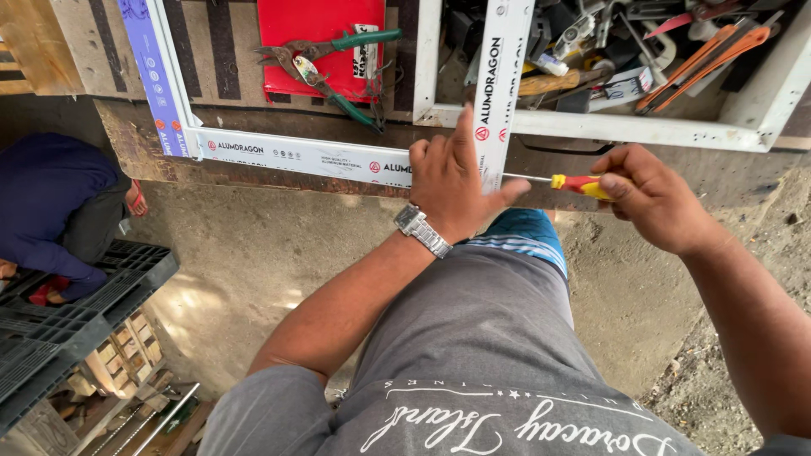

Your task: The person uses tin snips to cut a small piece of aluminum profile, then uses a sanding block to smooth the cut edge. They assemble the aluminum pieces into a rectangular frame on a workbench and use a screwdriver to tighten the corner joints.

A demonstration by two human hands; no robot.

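At the bench's near edge, the left hand (456, 181) presses flat to steady the white aluminium frame corner (486, 160) while the right hand (655, 198) grips a red-and-yellow screwdriver (562, 181), its tip driven leftward into the joint.

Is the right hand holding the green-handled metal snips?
No, the right hand grips a red-and-yellow-handled screwdriver, while the green-handled metal snips lie untouched on the red flat case.
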